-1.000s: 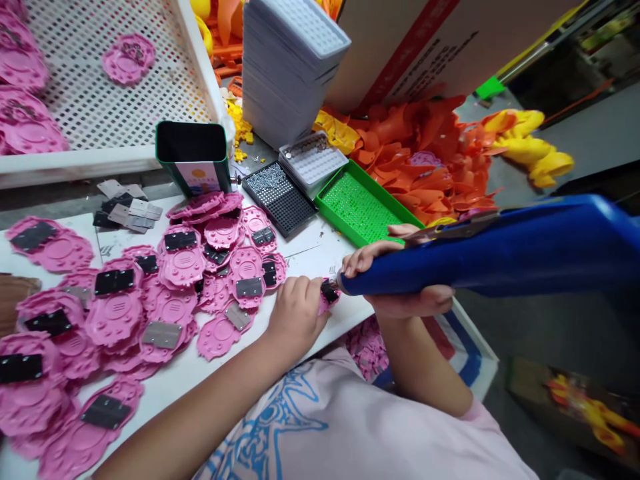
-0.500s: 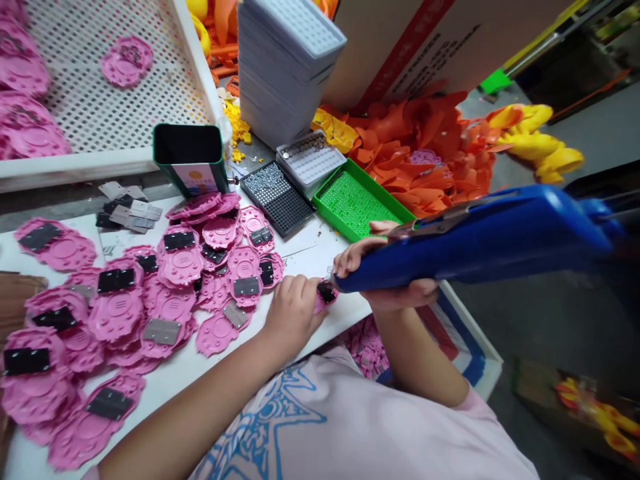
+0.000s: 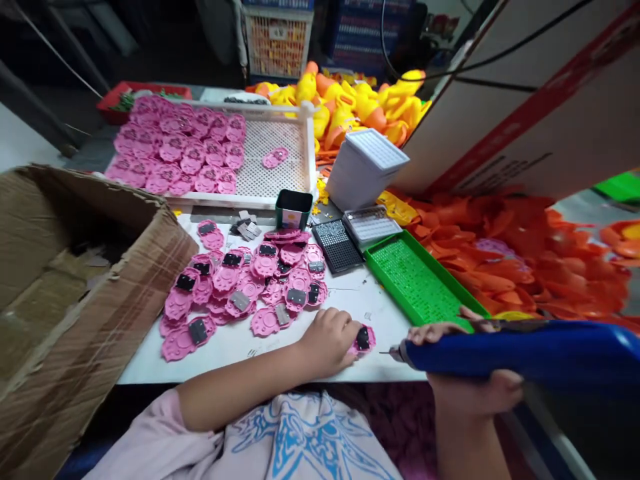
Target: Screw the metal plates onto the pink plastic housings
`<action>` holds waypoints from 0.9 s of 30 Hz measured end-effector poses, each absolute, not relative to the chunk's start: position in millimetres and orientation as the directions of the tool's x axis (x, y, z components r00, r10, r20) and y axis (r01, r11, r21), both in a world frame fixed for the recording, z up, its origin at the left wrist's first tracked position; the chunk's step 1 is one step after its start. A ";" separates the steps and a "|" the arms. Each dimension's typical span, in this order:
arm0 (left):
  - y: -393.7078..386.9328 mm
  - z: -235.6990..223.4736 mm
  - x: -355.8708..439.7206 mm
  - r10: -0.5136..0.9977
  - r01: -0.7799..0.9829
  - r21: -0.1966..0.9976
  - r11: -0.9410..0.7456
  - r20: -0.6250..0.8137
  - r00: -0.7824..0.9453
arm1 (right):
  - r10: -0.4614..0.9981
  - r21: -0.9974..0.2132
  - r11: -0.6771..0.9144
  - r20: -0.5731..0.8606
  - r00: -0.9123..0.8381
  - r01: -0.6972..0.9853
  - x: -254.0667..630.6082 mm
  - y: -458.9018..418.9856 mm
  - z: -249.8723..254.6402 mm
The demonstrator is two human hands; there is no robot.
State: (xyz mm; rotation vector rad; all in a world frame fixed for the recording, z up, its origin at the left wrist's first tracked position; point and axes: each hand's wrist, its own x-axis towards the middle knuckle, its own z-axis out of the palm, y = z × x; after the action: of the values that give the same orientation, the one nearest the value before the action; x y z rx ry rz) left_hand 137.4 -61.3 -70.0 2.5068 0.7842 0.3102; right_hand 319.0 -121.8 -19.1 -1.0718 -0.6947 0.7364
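Note:
My left hand [image 3: 327,343] is closed over a pink plastic part [image 3: 369,339] with a black plate on it, pressing it to the white tabletop near the front edge. Fingers wrapped round a blue electric screwdriver [image 3: 540,350], my right hand [image 3: 470,393] holds it nearly level. Its thin bit points left toward the part, with a gap between them. Left of my left hand lies a heap of pink parts [image 3: 230,279], many bearing black or grey plates. A black tray [image 3: 345,260] of small screws stands beyond the hands, beside a green tray [image 3: 410,283].
An open cardboard box [image 3: 120,293] stands at the left. Behind the heap are loose plates [image 3: 246,227], a dark green tin [image 3: 294,208] and a white crate [image 3: 273,181] with rows of pink parts. A stack of white trays [image 3: 363,170] and orange pieces [image 3: 525,273] occupy the right.
The screwdriver tip was at the pink part and is now apart from it, to the right. My left hand still holds the part. The head view has shifted, showing more at the back and left.

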 end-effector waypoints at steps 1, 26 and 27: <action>-64.6 -64.6 134.2 0.592 0.477 0.511 -0.715 0.081 0.802 | 0.812 -0.936 0.287 0.124 0.570 -0.206 318.5 -126.4 -19.1; -9.5 -15.4 63.3 0.932 0.943 0.201 -0.264 0.303 0.197 | 0.900 -0.912 0.163 -0.019 0.435 -0.377 332.2 -149.8 -35.5; -4.3 -17.7 67.4 0.935 0.945 0.196 -0.262 0.295 0.198 | 0.895 -0.913 0.159 -0.027 0.446 -0.376 334.1 -151.0 -37.1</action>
State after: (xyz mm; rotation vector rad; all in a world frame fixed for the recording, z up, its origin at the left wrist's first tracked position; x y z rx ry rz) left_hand 67.4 -4.3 -17.7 2.4537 1.9249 0.5693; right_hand 334.1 -151.0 -37.1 -1.0407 -0.6141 0.9936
